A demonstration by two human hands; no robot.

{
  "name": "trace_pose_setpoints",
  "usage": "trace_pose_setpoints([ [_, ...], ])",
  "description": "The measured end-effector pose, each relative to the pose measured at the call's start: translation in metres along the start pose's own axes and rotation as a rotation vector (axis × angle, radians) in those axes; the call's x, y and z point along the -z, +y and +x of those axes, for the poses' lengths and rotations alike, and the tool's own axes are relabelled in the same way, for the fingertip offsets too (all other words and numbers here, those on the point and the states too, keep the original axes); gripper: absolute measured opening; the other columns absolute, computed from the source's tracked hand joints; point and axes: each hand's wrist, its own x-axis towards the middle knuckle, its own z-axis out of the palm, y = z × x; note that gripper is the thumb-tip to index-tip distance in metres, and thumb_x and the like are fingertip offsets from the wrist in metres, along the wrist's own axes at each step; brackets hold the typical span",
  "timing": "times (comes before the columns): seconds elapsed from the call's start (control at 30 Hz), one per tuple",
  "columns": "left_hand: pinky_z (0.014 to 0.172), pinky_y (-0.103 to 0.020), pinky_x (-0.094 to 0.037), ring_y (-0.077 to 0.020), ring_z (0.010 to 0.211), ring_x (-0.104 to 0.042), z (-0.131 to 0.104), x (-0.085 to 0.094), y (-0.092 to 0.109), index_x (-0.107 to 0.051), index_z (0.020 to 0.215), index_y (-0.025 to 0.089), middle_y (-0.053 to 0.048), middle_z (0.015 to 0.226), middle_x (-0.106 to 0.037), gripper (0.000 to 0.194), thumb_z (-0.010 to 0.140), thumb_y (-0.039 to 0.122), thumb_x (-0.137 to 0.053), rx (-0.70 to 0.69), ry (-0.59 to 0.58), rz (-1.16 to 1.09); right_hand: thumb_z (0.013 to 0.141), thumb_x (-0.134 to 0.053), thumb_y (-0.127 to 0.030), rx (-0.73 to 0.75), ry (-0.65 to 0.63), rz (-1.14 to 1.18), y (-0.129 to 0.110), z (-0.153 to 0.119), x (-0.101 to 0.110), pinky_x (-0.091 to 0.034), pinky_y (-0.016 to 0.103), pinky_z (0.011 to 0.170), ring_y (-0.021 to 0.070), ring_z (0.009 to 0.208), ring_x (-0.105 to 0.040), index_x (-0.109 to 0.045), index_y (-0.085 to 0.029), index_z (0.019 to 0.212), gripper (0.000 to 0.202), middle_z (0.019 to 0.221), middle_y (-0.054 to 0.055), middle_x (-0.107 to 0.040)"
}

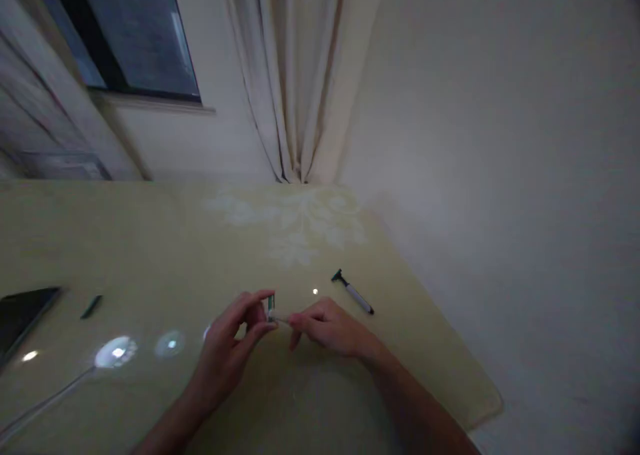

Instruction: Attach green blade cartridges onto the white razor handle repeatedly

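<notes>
Between the thumb and index finger of my left hand [233, 345] a small green and whitish piece [271, 303] stands on end; it looks like a razor head. My right hand [327, 325] pinches a thin white stick [283, 320], whose pale tip touches the lower part of that piece. The stick's exact kind is too small to make out. Just beyond my right hand lies a razor [358, 298] with a grey handle and a dark green head. My fingers hide part of both held things.
A dark green strip [91, 306] lies on the left of the glossy yellowish table [165, 248], near a dark flat device [25, 315]. A pale cable-like line [50, 400] runs at lower left. Curtains [295, 75], a window and a wall border the table.
</notes>
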Motion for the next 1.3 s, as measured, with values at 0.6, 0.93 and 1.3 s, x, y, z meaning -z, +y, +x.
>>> trace_pose_setpoints([
  [0.6,0.065,-0.021,-0.052,-0.0118,0.067,-0.062,0.0039,-0.0079,-0.0012,-0.074,0.126,0.031,0.006,0.077,-0.062,0.036,0.092,0.020,-0.075,0.009,0.001,-0.038,0.103,-0.053,-0.070,0.057,0.133,0.036,0.0073,0.0046,0.0054,-0.023,0.027,0.056,0.0102,0.054,-0.034,-0.087,-0.014,0.088,0.067,0.054,-0.005,-0.035],
  [0.93,0.065,-0.023,-0.052,-0.0134,0.068,-0.063,0.0027,-0.0089,-0.0015,-0.075,0.127,0.029,0.004,0.078,-0.062,0.036,0.092,0.022,-0.075,0.018,-0.013,-0.040,0.103,-0.052,-0.070,0.075,0.128,0.040,0.0078,0.0049,0.0044,-0.023,0.028,0.056,0.0098,0.054,-0.033,-0.084,-0.014,0.080,0.069,0.055,-0.006,-0.034],
  [1.3,0.065,-0.023,-0.052,-0.0129,0.067,-0.063,0.0037,-0.0083,0.0029,-0.075,0.125,0.029,0.005,0.077,-0.062,0.034,0.092,0.021,-0.074,0.020,-0.002,-0.035,0.102,-0.052,-0.072,0.039,0.183,0.020,0.0072,0.0056,0.0043,-0.024,0.029,0.056,0.0100,0.053,-0.034,-0.078,-0.015,0.068,0.071,0.053,-0.006,-0.034],
])
